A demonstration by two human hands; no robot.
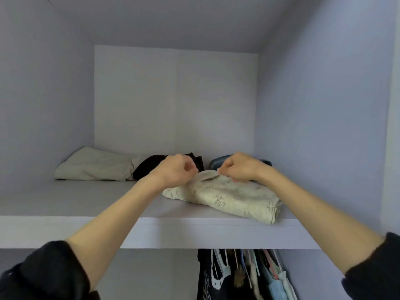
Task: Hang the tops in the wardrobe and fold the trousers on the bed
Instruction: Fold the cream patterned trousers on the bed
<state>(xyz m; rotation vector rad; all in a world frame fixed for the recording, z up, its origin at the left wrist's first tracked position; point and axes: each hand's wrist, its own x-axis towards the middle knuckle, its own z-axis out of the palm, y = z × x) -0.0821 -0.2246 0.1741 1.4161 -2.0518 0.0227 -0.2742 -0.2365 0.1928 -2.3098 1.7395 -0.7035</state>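
Note:
A folded cream garment with a faint printed pattern (pixel 236 200) lies on the wardrobe's upper shelf (pixel 71 200), near the front edge at the right. My left hand (pixel 177 169) and my right hand (pixel 238 167) are both at its far edge, fingers curled, pinching the cloth there. Behind them lie a folded beige garment (pixel 95 165), a black one (pixel 151 164) and a dark blue one (pixel 220 161), partly hidden by my hands.
Below the shelf hang several tops on hangers (pixel 242 276), dark and pale blue, at the lower right. The wardrobe's lilac side walls (pixel 324 126) close in left and right. The left half of the shelf front is bare.

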